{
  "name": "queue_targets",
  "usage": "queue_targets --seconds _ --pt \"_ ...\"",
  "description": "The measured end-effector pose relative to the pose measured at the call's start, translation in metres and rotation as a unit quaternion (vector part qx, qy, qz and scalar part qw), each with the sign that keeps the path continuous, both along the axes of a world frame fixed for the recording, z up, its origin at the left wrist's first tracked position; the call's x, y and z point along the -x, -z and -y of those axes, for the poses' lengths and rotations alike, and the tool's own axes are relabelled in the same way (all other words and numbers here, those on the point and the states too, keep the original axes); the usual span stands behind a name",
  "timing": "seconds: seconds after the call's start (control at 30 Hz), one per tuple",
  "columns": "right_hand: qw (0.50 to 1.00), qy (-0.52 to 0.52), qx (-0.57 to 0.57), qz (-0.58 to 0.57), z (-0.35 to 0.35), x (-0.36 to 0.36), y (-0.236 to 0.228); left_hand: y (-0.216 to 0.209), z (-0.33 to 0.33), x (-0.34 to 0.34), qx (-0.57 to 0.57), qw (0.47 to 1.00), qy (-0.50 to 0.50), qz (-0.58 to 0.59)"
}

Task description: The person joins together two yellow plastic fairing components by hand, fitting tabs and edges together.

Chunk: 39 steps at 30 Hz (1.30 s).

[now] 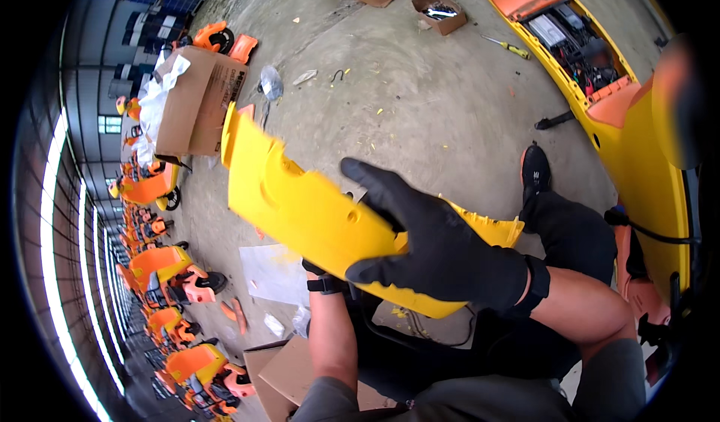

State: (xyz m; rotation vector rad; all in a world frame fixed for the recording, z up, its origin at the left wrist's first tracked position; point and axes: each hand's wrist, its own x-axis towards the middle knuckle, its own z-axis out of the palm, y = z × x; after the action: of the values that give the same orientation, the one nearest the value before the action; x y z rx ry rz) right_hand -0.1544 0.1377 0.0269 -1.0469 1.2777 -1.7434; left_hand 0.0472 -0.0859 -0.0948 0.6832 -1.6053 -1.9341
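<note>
A long, curved yellow plastic panel with clips and holes along its edges lies slanted across the middle of the view. My right hand, in a black glove, is closed around its middle. The thumb presses on the near side, and the index finger sticks out past the far edge. Most of my left hand is behind the panel. Only its gloved edge and black wristband show, so its fingers are hidden.
An orange-and-yellow scooter body with an open wiring bay stands at right. A screwdriver and a small box of tools lie on the concrete floor beyond. Large cartons and rows of scooters are at left.
</note>
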Motion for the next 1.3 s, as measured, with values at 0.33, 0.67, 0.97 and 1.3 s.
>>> queue_targets --seconds 0.33,0.67,0.97,1.3 --pt "0.989 0.036 -0.034 0.138 -0.001 0.060 -0.011 -0.048 -0.015 0.032 -0.116 0.991 -0.033 -0.061" --pt "0.982 0.101 0.001 0.160 -0.012 0.109 0.039 -0.104 -0.059 0.049 -0.084 0.996 -0.012 0.001" --pt "0.918 0.194 -0.051 -0.343 -0.043 0.159 0.086 -0.100 -0.079 0.056 0.020 0.998 0.046 0.041" --pt "0.955 0.070 -0.020 0.286 -0.061 0.166 0.109 -0.091 -0.100 0.058 0.076 0.993 0.079 0.047"
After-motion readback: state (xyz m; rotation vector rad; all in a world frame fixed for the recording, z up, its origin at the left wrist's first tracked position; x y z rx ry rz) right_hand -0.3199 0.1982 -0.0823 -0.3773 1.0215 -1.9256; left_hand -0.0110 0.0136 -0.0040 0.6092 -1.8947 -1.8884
